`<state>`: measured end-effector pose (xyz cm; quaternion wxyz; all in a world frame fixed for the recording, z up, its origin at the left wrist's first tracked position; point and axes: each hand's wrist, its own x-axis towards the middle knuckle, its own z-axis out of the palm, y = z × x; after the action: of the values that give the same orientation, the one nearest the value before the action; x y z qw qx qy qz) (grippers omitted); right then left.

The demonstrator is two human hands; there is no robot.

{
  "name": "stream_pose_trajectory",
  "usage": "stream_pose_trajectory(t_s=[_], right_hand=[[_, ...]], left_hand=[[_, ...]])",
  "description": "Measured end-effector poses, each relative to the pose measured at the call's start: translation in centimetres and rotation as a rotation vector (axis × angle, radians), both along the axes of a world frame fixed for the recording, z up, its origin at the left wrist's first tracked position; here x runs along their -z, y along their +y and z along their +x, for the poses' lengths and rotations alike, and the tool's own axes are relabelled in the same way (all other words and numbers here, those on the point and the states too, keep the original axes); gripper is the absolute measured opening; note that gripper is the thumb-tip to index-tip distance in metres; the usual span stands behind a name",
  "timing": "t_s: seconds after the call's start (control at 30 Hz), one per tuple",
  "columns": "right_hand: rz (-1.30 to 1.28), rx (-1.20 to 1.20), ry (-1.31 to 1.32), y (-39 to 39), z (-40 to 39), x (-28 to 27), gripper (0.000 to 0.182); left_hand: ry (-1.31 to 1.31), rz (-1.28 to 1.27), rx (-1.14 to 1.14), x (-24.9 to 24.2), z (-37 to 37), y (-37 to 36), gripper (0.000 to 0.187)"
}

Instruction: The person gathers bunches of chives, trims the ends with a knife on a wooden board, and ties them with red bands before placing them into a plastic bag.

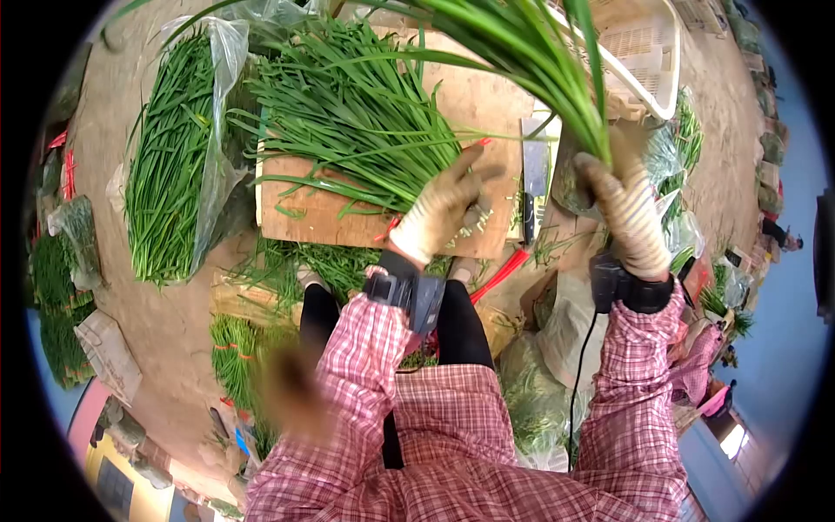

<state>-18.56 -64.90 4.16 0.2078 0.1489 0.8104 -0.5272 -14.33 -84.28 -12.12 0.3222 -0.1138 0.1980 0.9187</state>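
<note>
- Chives in a bunch [531,61] are held up by the right hand [628,217]; the gloved fingers are clamped around the stems at the lower end, and the leaves fan upward and to the left, above the board.
- Resting on the wooden board [470,104] is the left hand [445,207], also gloved; its fingers are spread a little and laid on the base of a loose pile of chives [348,113] that is spread across the board. Nothing is seen to be gripped.
- A cleaver [534,174] is laid on the board between the two hands, blade upward in the view, handle toward the person.
- A white plastic crate [648,52] is seen beyond the raised bunch.
- A bagged heap of chives [170,157] is lying on the ground to the left of the board, in clear plastic.
- Plaid sleeves [374,365] and dark wrist straps are worn on both arms.
</note>
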Motion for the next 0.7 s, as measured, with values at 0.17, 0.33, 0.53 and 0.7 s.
stream_pose_trajectory(t_s=[0.17,0.33,0.53,0.7], right_hand=[[-0.171,0.001,-0.113,-0.5,2.8,4.5,0.023],[-0.197,0.019,-0.136,-0.9,2.7,3.7,0.017],[-0.1,0.029,0.131,-1.5,-0.8,-0.6,0.026],[-0.05,0.018,0.299,-0.2,-3.6,1.7,0.028]], left_hand=[[-0.322,0.213,-0.342,0.4,-1.9,2.5,0.035],[-0.273,-0.602,-0.009,2.5,0.7,1.3,0.027],[-0.13,-0.811,0.102,4.0,3.2,-0.2,0.026],[-0.133,-0.77,0.195,3.2,2.7,0.0,0.027]])
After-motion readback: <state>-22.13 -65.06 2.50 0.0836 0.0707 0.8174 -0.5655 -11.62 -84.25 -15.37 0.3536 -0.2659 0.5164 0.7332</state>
